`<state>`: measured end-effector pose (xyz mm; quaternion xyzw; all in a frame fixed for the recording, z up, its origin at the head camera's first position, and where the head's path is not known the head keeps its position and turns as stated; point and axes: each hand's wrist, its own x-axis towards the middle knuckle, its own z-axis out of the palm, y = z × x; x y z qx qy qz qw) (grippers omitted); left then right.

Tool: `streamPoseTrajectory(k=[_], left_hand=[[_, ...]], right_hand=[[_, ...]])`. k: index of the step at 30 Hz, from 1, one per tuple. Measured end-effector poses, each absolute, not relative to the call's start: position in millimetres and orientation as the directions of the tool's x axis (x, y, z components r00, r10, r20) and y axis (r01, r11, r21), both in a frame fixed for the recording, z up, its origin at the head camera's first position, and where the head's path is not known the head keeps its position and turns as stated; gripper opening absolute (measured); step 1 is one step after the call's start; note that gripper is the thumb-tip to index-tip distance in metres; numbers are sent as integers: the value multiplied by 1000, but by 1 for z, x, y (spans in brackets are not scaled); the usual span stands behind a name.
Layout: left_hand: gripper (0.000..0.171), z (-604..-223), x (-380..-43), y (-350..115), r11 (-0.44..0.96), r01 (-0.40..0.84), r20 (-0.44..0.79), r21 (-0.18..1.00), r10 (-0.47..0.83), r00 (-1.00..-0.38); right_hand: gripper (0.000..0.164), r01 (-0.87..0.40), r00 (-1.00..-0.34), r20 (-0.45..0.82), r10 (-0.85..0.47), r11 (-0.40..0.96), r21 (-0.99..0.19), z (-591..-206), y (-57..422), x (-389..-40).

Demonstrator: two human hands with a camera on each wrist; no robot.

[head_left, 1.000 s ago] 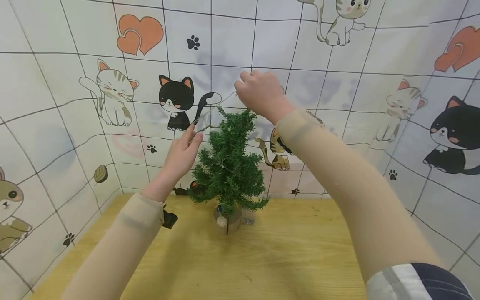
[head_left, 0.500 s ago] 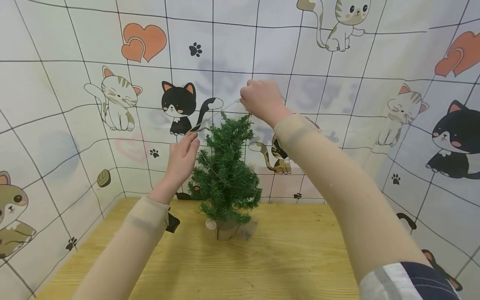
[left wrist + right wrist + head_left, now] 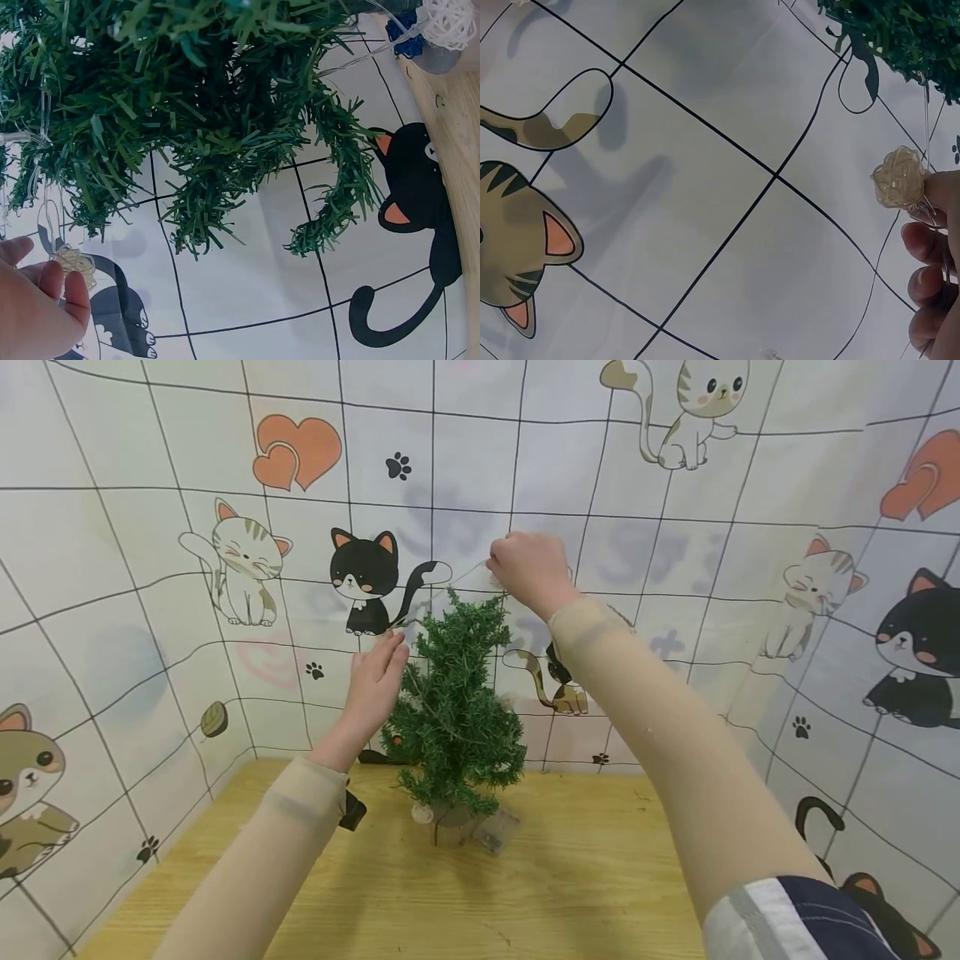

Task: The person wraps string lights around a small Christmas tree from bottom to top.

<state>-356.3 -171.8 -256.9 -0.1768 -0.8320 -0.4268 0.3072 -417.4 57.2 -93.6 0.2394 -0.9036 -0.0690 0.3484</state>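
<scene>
A small green artificial Christmas tree [image 3: 459,693] stands on the table in front of me. My right hand [image 3: 531,568] is raised above and right of its tip, pinching the thin wire of a string of lights [image 3: 468,575]. In the right wrist view a woven cream ball [image 3: 898,180] sits at those fingertips. Left of the treetop, my left hand [image 3: 375,683] has its fingers around another woven ball [image 3: 77,264] on the same string. Between the hands the wire runs across above the tree, and more of it lies among the branches.
At the tree's base lie a white woven ball [image 3: 422,813] and a clear flat box [image 3: 497,829]. A black object [image 3: 352,811] shows beside my left sleeve. Cat-patterned cloth [image 3: 465,468] encloses the wooden table [image 3: 585,860] at the back and sides.
The tree has turned on its base, its white ball shifting left and the clear box showing more. Both hands stay nearly in place against the cloth; the head view has shifted slightly.
</scene>
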Motion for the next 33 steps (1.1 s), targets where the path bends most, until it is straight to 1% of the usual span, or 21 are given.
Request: streamPoseTrajectory(k=[3,7,10,13,15,18,20,22,26,29,33], left_hand=[[57,-258,-357,-173,573,559,665,600,32,-746],[62,-258,-360,-174,577,563,668,592,40,-743],[64,-257,-362,-173,586,568,668,578,61,-742],[64,-255,-361,-172,590,570,654,572,91,-751],[64,-254,-361,-171,595,562,637,575,104,-764],[65,-254,-361,-169,602,545,614,583,112,-781],[66,-256,-361,-167,606,535,598,588,119,-792],[66,-258,-362,-165,617,523,578,589,130,-805],[67,-261,-364,-164,650,489,526,582,158,-836],[67,-259,-365,-164,686,464,486,561,180,-855],[68,-253,-369,-162,726,441,454,528,198,-869]], right_hand=[[31,-385,-664,585,-465,884,266,-94,56,-423],[29,-408,-707,562,-429,897,171,-93,59,-430],[31,-414,-729,554,-402,904,111,-94,62,-436],[29,-405,-722,568,-395,907,115,-99,63,-441],[31,-398,-708,584,-397,907,134,-104,63,-444],[37,-381,-688,602,-406,907,178,-114,63,-447],[40,-371,-689,599,-409,908,193,-123,66,-448],[40,-367,-709,577,-405,911,188,-130,68,-449],[34,-345,-781,503,-371,927,147,-141,74,-452],[34,-317,-824,455,-339,940,126,-145,79,-456],[35,-299,-850,415,-325,945,130,-149,86,-458]])
